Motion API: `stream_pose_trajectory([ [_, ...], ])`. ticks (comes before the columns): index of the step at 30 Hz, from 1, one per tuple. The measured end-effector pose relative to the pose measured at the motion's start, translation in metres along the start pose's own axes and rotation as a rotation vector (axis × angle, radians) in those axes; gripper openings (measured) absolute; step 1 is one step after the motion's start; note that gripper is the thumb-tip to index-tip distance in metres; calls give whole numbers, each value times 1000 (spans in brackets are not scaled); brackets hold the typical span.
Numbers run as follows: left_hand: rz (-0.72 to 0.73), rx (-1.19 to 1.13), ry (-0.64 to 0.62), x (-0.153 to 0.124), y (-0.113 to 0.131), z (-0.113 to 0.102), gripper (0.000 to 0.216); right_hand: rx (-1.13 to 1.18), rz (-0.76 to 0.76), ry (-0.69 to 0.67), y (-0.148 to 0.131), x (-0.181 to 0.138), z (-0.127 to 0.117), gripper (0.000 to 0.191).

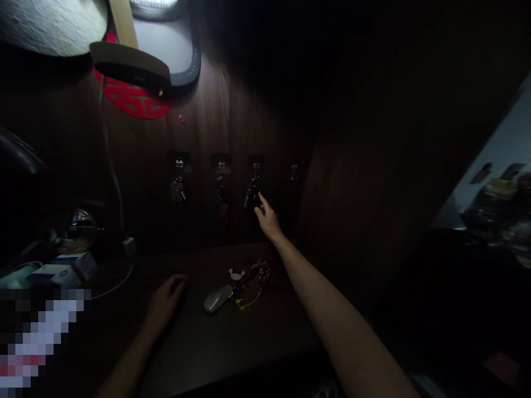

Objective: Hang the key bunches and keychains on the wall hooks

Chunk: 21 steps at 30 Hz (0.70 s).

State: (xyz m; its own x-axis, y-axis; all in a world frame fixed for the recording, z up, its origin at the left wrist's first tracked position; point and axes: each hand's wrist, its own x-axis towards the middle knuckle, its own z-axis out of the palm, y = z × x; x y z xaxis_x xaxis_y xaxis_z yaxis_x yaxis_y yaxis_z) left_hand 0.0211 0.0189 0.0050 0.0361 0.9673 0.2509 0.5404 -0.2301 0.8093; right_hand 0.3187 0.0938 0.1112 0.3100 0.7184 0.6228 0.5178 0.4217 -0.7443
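My right hand (267,218) reaches up to a dark bunch of keys (250,196) that hangs from the third wall hook (256,165). Its index finger is stretched out against the keys, with the thumb apart below; the other fingers are partly hidden. Low on the wooden shelf (199,342) rests my left hand (166,298), fingers loosely bent and holding nothing. Between the hands lies a silver-grey, rounded key fob or case (218,299), beside a colourful braided cord (259,276) and a pale, animal-shaped charm (237,273).
Silver keys (178,190) and a dark key bunch with a reddish tag (223,209) hang farther left. A bare hook (294,172) is at the right. Small boxes (56,275), a white cable (116,188) and a round shiny object (74,229) stand left. The light is dim.
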Motion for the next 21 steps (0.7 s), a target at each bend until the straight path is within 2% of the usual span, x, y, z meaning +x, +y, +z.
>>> stream_pose_trajectory([
  [8, 47, 39, 14, 0, -4, 3, 28, 34, 63, -162, 17, -70, -6, 41],
  [14, 115, 62, 29, -6, 3, 5, 32, -101, 21, -316, 25, -123, -13, 37],
  [21, 336, 130, -179, -11, 17, 21, 31, -388, 16, -421, 33, -150, -30, 42],
])
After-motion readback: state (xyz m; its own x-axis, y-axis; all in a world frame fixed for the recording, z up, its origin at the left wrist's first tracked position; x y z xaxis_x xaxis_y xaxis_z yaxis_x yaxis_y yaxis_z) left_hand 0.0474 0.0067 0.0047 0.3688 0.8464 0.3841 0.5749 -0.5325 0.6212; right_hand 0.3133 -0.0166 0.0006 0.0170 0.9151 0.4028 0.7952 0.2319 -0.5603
